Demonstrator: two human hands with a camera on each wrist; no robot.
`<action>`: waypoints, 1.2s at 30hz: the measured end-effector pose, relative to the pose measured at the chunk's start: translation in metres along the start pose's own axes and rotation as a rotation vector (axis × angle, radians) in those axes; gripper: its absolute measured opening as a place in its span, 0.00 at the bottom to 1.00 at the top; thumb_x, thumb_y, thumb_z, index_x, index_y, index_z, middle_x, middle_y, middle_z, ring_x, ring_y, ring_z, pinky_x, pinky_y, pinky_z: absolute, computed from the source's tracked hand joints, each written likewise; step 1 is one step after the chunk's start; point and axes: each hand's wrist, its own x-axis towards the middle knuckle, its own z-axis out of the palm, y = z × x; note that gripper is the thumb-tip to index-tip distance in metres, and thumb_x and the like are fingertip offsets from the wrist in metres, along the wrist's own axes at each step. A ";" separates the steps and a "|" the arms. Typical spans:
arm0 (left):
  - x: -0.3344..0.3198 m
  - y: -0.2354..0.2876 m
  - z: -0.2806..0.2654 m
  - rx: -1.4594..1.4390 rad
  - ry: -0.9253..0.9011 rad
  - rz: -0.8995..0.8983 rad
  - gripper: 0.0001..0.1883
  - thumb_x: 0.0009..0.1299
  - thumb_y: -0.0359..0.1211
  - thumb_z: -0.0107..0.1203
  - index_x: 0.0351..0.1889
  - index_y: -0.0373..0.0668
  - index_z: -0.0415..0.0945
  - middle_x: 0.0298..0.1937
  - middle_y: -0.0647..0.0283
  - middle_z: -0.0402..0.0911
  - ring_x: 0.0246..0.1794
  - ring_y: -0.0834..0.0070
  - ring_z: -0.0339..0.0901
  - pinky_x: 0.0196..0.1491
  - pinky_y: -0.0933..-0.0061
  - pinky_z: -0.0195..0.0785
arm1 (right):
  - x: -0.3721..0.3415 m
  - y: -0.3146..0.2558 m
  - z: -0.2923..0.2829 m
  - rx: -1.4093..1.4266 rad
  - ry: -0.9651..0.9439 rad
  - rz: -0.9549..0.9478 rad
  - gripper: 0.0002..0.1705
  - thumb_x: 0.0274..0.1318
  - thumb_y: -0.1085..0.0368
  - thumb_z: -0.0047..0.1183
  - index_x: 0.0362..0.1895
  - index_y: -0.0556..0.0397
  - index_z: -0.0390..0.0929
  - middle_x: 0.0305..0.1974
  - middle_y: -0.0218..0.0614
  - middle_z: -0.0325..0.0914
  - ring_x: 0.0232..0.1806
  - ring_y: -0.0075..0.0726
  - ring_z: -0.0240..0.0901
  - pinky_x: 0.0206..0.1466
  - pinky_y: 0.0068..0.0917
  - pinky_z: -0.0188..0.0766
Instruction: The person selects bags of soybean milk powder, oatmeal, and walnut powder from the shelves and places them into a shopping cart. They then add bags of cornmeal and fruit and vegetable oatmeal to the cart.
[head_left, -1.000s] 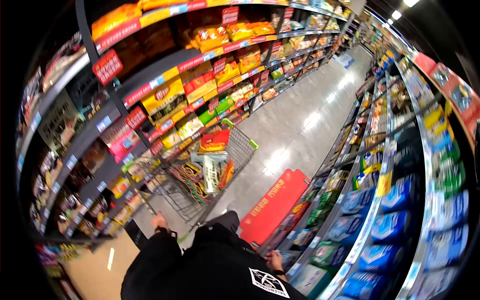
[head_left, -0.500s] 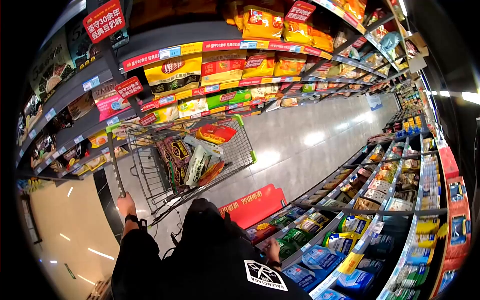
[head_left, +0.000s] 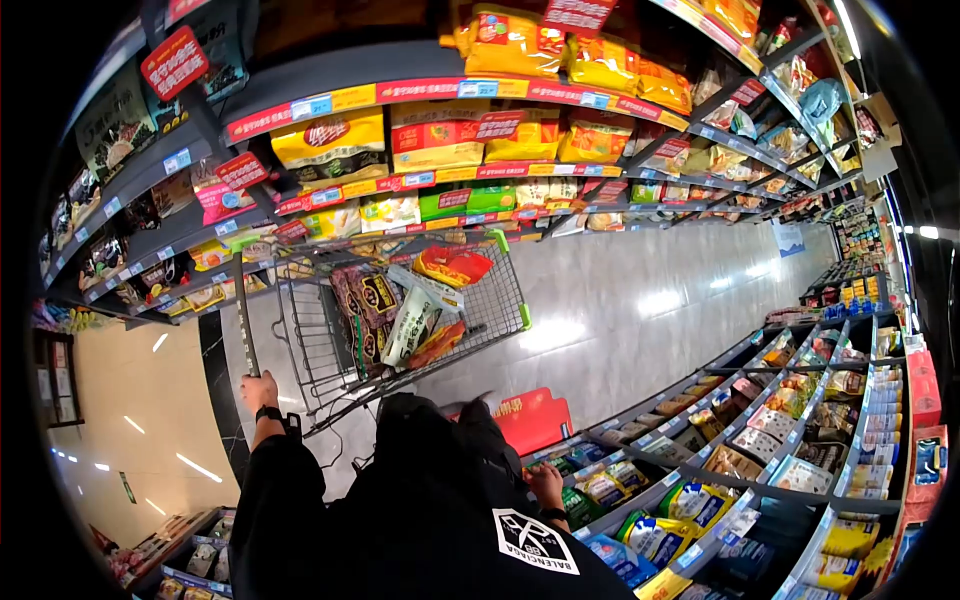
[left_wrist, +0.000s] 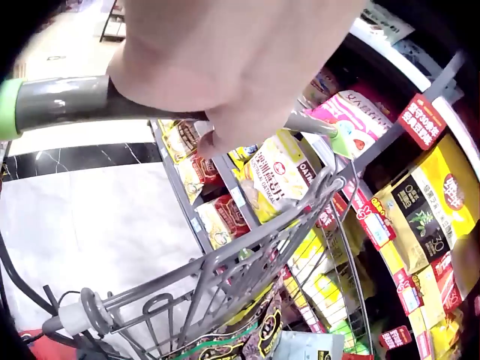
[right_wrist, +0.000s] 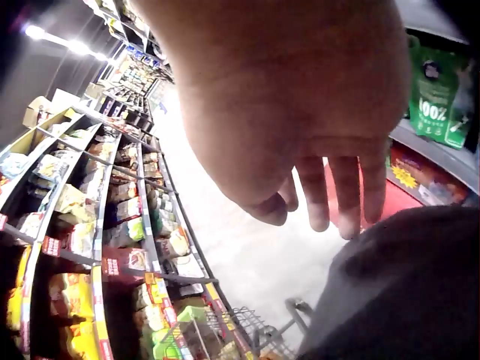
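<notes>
My left hand (head_left: 259,389) grips the near end of the shopping cart's handle bar (head_left: 243,320); in the left wrist view the hand (left_wrist: 232,60) wraps over the grey bar (left_wrist: 64,101). The wire cart (head_left: 500,290) holds a dark patterned bag (head_left: 365,300), a white bag (head_left: 410,325), a red and yellow bag (head_left: 452,266) and an orange one (head_left: 438,345). My right hand (head_left: 545,484) hangs beside the body near the right shelf; in the right wrist view the hand (right_wrist: 300,127) has loosely hanging fingers and holds nothing.
Shelves of yellow and red bags (head_left: 330,148) line the left side, close along the cart. Sloped shelves with blue and green packs (head_left: 620,558) stand at the right. A red display panel (head_left: 535,418) is on the floor side ahead of the right hand. Grey aisle floor (head_left: 640,270) runs between.
The view has turned, so the cart lies more crosswise and the red panel shows less. My left hand has stayed on the handle; the right hand remains low at the side.
</notes>
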 end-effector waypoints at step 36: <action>-0.313 0.188 0.103 0.345 0.015 -0.028 0.59 0.55 0.42 0.63 0.76 0.23 0.35 0.78 0.38 0.45 0.81 0.49 0.42 0.71 0.56 0.58 | 0.259 -0.184 -0.175 0.045 -0.033 0.514 0.18 0.68 0.58 0.50 0.57 0.51 0.69 0.39 0.37 0.79 0.34 0.44 0.82 0.35 0.40 0.79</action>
